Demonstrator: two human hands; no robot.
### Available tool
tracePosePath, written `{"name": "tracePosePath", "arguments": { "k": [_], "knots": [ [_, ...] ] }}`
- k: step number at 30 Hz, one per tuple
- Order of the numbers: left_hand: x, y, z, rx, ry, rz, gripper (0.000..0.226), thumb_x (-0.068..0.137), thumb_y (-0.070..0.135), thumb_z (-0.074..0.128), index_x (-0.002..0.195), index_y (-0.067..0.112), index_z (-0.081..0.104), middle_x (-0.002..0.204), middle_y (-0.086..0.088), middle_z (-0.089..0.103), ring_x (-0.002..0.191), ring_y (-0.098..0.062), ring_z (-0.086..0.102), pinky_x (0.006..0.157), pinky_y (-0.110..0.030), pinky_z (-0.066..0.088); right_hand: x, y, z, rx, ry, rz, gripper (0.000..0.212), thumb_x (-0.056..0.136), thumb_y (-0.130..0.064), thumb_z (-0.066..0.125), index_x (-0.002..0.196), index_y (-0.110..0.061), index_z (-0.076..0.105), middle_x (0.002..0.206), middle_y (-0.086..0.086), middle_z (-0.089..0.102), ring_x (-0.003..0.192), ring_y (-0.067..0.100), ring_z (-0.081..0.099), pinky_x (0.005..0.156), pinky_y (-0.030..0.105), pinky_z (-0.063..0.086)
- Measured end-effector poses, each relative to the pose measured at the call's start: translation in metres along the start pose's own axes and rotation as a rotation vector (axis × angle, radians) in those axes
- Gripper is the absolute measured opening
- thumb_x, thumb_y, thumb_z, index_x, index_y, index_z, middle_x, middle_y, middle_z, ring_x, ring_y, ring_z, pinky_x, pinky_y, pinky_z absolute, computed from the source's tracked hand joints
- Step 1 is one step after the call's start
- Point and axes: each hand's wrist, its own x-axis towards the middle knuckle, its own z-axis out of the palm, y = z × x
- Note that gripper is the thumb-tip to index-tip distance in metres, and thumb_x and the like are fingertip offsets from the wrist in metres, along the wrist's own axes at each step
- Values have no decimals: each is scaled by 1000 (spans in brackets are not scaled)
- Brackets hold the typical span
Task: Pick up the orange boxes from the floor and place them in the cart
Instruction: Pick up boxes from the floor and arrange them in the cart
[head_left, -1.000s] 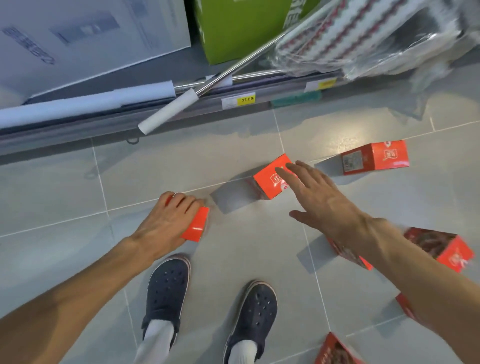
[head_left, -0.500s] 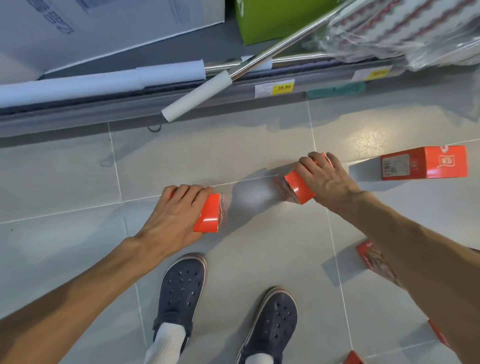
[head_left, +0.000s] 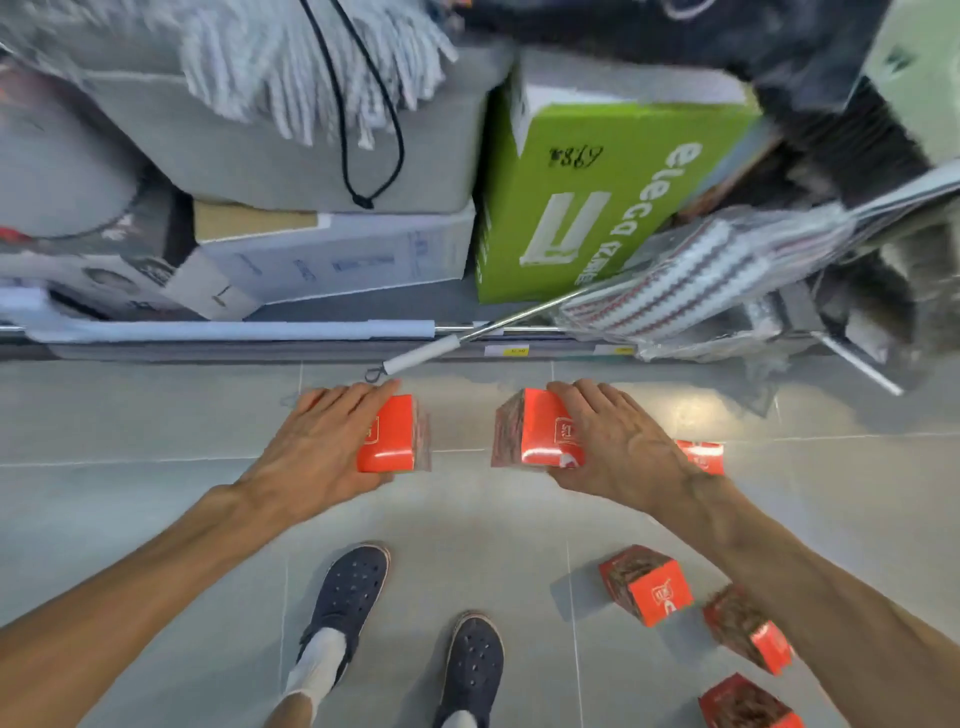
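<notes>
My left hand (head_left: 317, 447) grips an orange box (head_left: 392, 436), held above the grey tiled floor. My right hand (head_left: 618, 441) grips a second orange box (head_left: 535, 434) at the same height. The two boxes face each other with a gap between them. Several more orange boxes lie on the floor at the right: one (head_left: 701, 456) just behind my right wrist, one (head_left: 647, 584) under my right forearm, another (head_left: 750, 631) beside it, and one (head_left: 748, 704) at the bottom edge. No cart is in view.
A low shelf (head_left: 260, 345) runs across the view ahead, stacked with a green carton (head_left: 597, 208), white cartons, a mop head (head_left: 311, 67) and wrapped goods. A metal pole with a white grip (head_left: 421, 356) sticks out over the floor. My two dark shoes (head_left: 353, 597) stand below.
Both hands have lifted their boxes off the floor and brought them level. The view has tilted up, showing more of the shelf.
</notes>
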Motion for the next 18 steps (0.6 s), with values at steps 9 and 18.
{"name": "tracePosePath", "arguments": {
  "k": [9, 18],
  "knots": [
    [-149, 58, -296, 38, 252, -137, 95, 65, 77, 59, 141, 24, 42, 135, 1, 57, 123, -23, 54, 102, -36, 31, -70, -140, -305, -187, 170, -229, 92, 67, -67, 63, 144, -21, 42, 122, 2, 57, 112, 29, 56, 96, 44, 43],
    [-388, 33, -489, 65, 392, -491, 101, 62, 77, 65, 144, 25, 40, 126, 1, 56, 116, -26, 56, 96, -43, 45, -95, -361, -490, -209, 238, -587, 100, 68, -76, 59, 147, -22, 33, 135, 3, 52, 121, 28, 52, 98, 42, 45]
  ]
}}
